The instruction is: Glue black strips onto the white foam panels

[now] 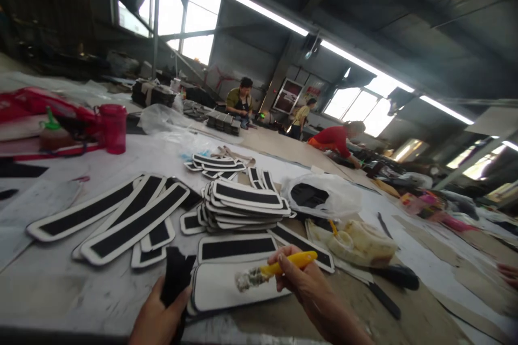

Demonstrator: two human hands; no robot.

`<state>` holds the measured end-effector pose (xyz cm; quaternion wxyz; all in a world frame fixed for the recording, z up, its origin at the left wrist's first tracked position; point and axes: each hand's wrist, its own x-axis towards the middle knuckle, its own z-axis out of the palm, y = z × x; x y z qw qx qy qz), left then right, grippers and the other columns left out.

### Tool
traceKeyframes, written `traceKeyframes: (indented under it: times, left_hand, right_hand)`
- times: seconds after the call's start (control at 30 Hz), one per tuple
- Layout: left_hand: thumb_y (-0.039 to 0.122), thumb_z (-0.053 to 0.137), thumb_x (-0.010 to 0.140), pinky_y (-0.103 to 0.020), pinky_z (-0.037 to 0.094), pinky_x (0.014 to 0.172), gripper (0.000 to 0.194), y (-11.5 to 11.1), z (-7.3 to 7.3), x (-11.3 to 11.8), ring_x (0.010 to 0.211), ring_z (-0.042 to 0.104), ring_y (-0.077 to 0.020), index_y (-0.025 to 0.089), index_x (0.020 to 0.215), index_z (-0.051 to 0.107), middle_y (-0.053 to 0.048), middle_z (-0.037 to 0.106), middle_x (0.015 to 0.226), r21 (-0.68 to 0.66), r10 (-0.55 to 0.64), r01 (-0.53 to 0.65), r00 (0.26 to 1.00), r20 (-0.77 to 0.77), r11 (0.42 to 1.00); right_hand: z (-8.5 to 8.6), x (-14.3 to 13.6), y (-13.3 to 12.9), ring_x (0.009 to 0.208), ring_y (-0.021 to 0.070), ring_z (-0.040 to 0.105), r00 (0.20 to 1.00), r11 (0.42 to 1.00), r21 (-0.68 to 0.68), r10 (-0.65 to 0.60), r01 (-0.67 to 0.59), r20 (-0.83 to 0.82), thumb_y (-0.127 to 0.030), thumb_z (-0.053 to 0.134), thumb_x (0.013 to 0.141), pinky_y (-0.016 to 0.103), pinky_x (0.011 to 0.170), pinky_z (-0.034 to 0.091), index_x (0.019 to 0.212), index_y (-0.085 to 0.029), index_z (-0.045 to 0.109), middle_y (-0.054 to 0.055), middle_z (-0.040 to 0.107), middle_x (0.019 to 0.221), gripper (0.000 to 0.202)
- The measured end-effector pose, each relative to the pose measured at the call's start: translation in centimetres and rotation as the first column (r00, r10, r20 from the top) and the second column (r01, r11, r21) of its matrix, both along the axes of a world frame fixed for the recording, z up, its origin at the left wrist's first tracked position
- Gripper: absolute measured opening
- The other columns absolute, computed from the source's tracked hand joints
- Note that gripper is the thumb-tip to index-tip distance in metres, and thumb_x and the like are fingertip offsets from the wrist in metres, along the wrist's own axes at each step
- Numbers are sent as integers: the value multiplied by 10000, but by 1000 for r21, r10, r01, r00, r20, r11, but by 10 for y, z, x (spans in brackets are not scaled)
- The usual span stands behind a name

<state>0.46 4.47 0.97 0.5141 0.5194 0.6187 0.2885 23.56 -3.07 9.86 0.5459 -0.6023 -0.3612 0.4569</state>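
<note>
**Workshop Hands at Close Brushwork**

Tube lamps light a dim interior where three people are at work well beyond a stack of black-and-white panels. That stack stands on a broad white worktable, with long panels fanned to its left and a crumpled plastic bag just to its right. Nearer than the stack and to its right sits a stained, pale container. On the stack's near side, a plain-faced panel lies under a yellow-handled brush. The person's right hand grips the handle, thumb and fingers closed around it; whether the bristles touch the surface cannot be told. Also on the stack's near side, farther left, the left hand has its fingers closed on a folded black strip.

Coating the plain face appears to be the step in hand. The next move would call for a flat, even stroke, with the strip kept clear of the bristles.
</note>
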Motion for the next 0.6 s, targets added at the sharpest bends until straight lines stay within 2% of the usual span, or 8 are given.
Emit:
traceKeyframes:
  times: [0.1, 0.3, 0.4, 0.5, 0.6]
  left_hand:
    - [461, 485, 752, -318, 450, 488, 526, 2, -5, 0, 469, 585, -236, 116, 1148, 474, 22, 559, 462, -71, -28, 30, 999, 20, 997]
    - [513, 486, 741, -305, 423, 468, 544, 4, -1, -2, 443, 556, -224, 105, 1098, 536, 27, 529, 420, -92, -83, 85, 996, 19, 992]
    - [524, 524, 716, -304, 415, 457, 559, 8, 1, -2, 406, 536, -221, 106, 1086, 556, 39, 498, 380, -101, -118, 118, 993, 5, 988]
    - [465, 557, 706, -287, 405, 447, 530, 12, 0, 0, 393, 527, -207, 125, 1111, 536, 51, 493, 380, -108, -150, 147, 989, -18, 983]
    - [369, 541, 717, -270, 378, 420, 511, 15, -2, 2, 375, 508, -189, 121, 1158, 478, 67, 475, 377, -112, -177, 171, 983, -46, 979]
  right_hand:
    - [-12, -16, 0, 567, 117, 501, 999, 999, -6, -36, 36, 19, -466, 679, 699, 258, 574, 421, 788, -164, 604, 34, 597, 755, 324]
    - [-41, -37, 9, 542, 127, 504, 995, 995, 19, -95, 95, 21, -443, 645, 741, 275, 575, 416, 779, -164, 599, 8, 560, 640, 285]
    - [-49, -44, 16, 538, 118, 508, 995, 994, 32, -100, 100, -11, -442, 639, 745, 270, 571, 425, 779, -160, 579, 13, 575, 675, 290]
    - [-55, -50, 22, 532, 109, 510, 994, 994, 13, -106, 107, -26, -454, 647, 731, 258, 536, 431, 779, -161, 553, 33, 610, 751, 312]
    - [-59, -54, 25, 518, 113, 512, 994, 995, -7, -99, 99, 37, -475, 639, 726, 261, 517, 434, 765, -161, 545, 44, 623, 766, 330]
